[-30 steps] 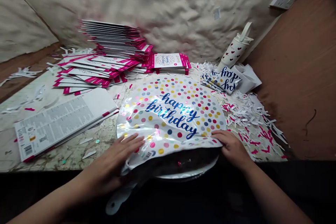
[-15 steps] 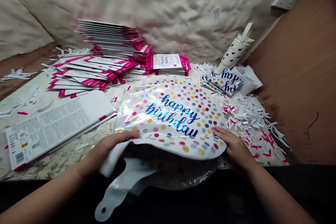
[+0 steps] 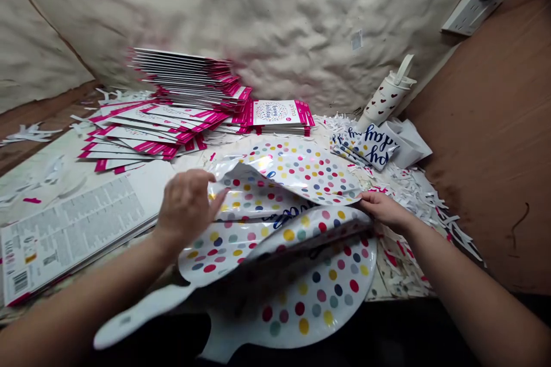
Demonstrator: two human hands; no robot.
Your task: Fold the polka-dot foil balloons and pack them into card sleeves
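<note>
Several flat foil balloons with coloured dots lie in front of me, overlapping and hanging past the table's front edge. The upper balloon is partly folded over, so its blue lettering is mostly hidden. My right hand pinches the balloon's right edge between thumb and fingers. At the left edge, my left hand is slightly blurred, its fingers curled and its thumb over the foil. A white balloon tail with a small hole sticks out below my left wrist.
Pink-edged card packs are piled at the back left, beside a smaller stack. Printed cards lie at the left. A heart-patterned tumbler, folded balloons and paper shreds occupy the right side.
The upper balloon, spread flat with its lettering showing before, is now creased and folded. My left hand has moved up and slightly right; dotted balloons underneath have come into view.
</note>
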